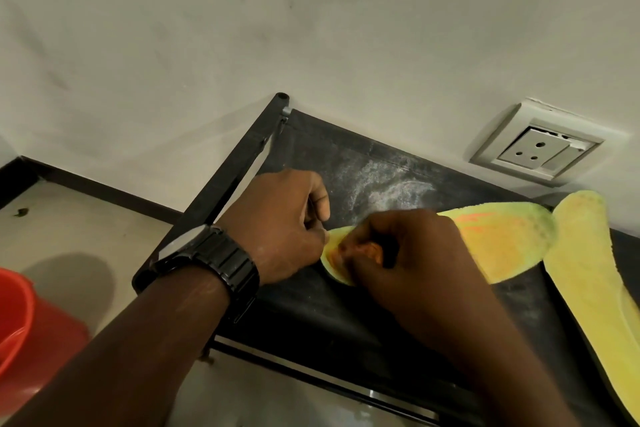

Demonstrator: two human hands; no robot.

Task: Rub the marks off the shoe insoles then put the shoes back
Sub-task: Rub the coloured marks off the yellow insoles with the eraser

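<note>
Two yellow-green insoles lie on a black shelf (311, 315). The nearer insole (502, 246) stretches across the shelf and carries orange marks. My left hand (284, 222), with a black watch on the wrist, pins its heel end down with closed fingers. My right hand (408, 253) is closed around a small orange rubbing piece (367, 250) pressed on the same heel end. The second insole (595, 274) rests at the right, apart from both hands. No shoes are in view.
White powdery residue (391, 187) smears the back of the shelf. A wall socket (536, 146) sits on the white wall behind. A red bucket (20, 322) stands on the tiled floor at the left. The shelf's black frame bar (242, 163) runs along its left edge.
</note>
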